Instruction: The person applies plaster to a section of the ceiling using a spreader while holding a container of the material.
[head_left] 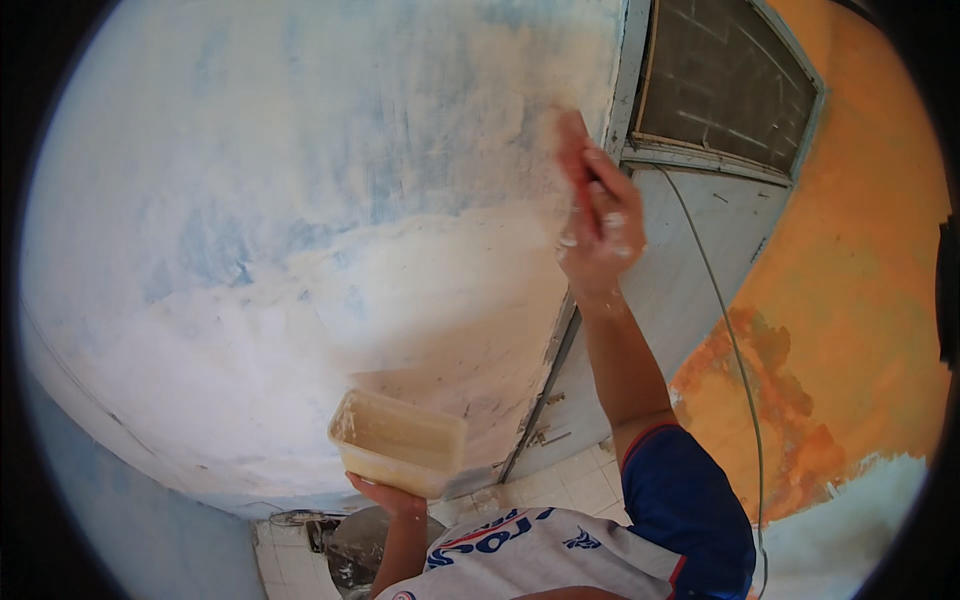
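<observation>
1. Nearest, a grey-and-blue shirt;
2. leftward, a patchy wall;
3. left hand holding a plastic tub from below, before the wall;
4. right hand gripping a blurred red tool, up near the door.

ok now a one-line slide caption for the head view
Right hand holds a blurred red hand tool before a patchily coated wall; left hand supports a rectangular plastic tub.

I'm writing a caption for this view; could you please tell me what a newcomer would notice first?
Probably the right hand, raised at the patchy blue-and-white wall, gripping a blurred reddish tool. Lower down, the left hand holds a pale plastic tub, while a vivid orange wall stands out at right.
</observation>
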